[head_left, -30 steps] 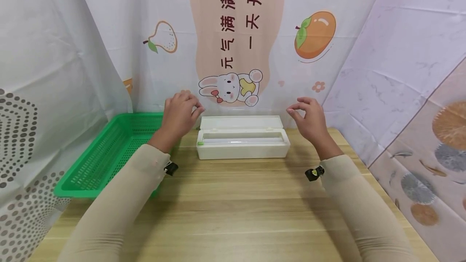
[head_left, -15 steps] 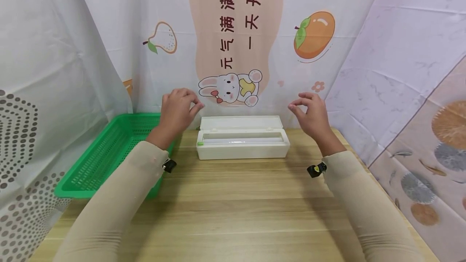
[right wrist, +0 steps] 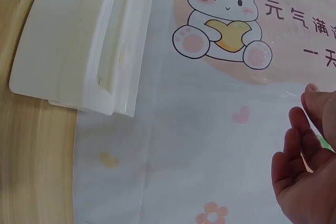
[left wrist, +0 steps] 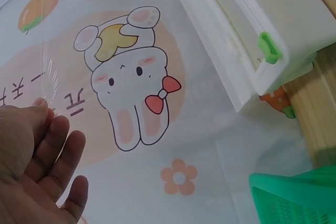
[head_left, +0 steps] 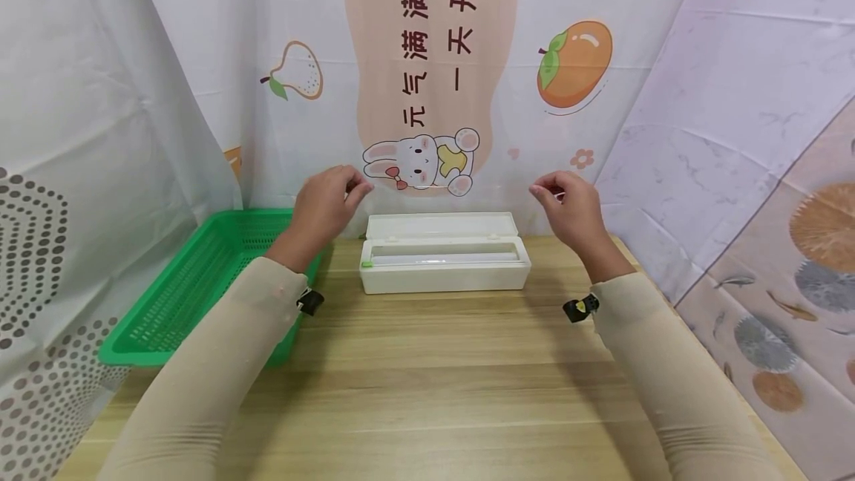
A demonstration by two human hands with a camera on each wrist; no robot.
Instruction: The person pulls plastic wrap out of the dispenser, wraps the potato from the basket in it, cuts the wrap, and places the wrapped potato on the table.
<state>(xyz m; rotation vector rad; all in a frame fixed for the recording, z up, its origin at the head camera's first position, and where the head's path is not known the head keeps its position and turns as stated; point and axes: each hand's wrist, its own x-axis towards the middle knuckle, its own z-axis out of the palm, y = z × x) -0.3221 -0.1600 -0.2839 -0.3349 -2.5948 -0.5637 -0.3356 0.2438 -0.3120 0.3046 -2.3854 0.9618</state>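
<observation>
The left grip (head_left: 325, 200) and right grip (head_left: 572, 206) pinch clear film (left wrist: 48, 83), the white box (head_left: 445, 280) lying lengthwise below and between them.

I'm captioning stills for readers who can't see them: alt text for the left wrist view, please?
A left hand pinches clear, glinting film before a cloth printed with a cartoon rabbit. At upper right is a white box with a green tab; at lower right, a green basket.
</observation>
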